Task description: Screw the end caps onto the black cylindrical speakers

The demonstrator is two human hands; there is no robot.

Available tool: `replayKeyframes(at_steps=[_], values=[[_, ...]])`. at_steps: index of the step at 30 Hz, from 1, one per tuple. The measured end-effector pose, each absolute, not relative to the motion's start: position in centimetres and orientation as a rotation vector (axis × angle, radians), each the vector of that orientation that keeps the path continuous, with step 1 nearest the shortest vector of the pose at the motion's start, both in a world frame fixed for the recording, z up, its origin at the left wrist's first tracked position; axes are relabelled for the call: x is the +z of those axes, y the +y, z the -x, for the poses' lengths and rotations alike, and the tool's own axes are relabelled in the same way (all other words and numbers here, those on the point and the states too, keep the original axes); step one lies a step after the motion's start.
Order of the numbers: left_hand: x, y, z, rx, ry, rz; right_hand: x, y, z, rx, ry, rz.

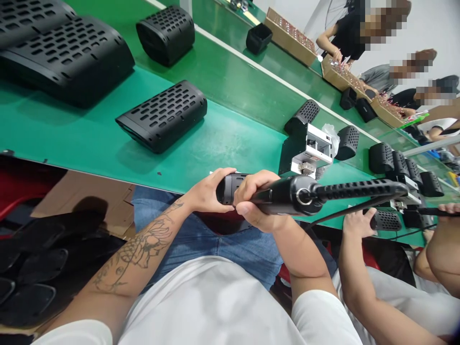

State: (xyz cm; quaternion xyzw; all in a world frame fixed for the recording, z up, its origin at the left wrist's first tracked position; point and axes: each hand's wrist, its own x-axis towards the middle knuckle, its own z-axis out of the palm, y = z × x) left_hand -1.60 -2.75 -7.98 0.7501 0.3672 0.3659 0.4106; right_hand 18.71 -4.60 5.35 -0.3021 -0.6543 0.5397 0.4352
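Observation:
My left hand (208, 192) is wrapped round one end of a black slotted plastic housing (230, 186) at the table's front edge, above my lap. In my right hand (259, 194) is a black corded electric screwdriver (287, 195), held level with its thick ribbed cable end pointing right. The tool's tip end is hidden behind my fingers, so I cannot tell whether it touches the housing. Another black slotted housing (163, 115) lies on the green table top (230, 139) to the left. Beyond my right hand stands a box-shaped screw feeder (311, 151) with a white metal front.
Large black housings (72, 62) crowd the left end, with another housing (166, 34) farther back. To the right, a co-worker's hand (357, 224) touches a housing (388, 221). People work across the bench beside cardboard boxes (291, 36). Black panels (32, 268) lie at lower left.

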Motion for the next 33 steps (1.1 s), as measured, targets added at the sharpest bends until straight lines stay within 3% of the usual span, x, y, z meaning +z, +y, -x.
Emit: replayKeyframes(at_steps=[5,12,16,21,26,33], values=[[-7.6,-2.9,1.8,0.867,0.988,-1.932,5.2,-4.2,-18.7,1.323,-1.676,0.490],[-10.6,-8.0,-0.1,1.025,1.304,-2.055,7.6,-4.8,-21.4,1.153,-1.599,0.543],[-11.9,-15.7,-2.8,1.145,1.444,-2.184,9.7,-1.6,-27.7,0.644,-1.289,0.739],[-12.9,-20.1,-5.6,1.102,1.132,-2.255,8.8,4.5,-36.9,0.186,-1.150,0.954],[-11.7,-16.4,-6.7,0.937,0.725,-2.456,5.9,6.4,-40.0,0.206,-1.113,0.902],[-1.4,-4.0,-7.2,0.387,0.566,-2.773,6.5,4.4,-39.3,0.260,-1.005,0.913]])
